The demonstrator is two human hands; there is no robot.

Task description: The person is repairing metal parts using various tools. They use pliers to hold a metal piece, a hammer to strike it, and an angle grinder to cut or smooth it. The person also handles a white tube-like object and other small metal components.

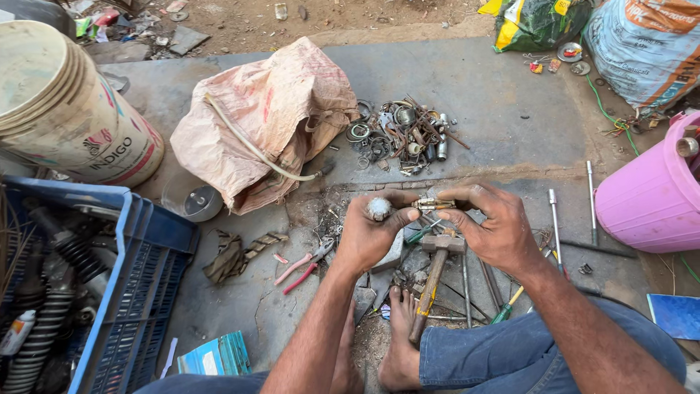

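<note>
Cracked concrete floor (496, 109); left hand (372, 233) clamps dusty round part (378, 209), right hand (496, 230) pinches brass fitting (433, 204).

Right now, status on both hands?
Left hand grips a small grey fitting. Right hand pinches a brass part. Hammer lies beneath.

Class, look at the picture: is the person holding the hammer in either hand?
No. The hammer lies on the ground by the foot, while the left hand and right hand hold small metal parts.
</note>
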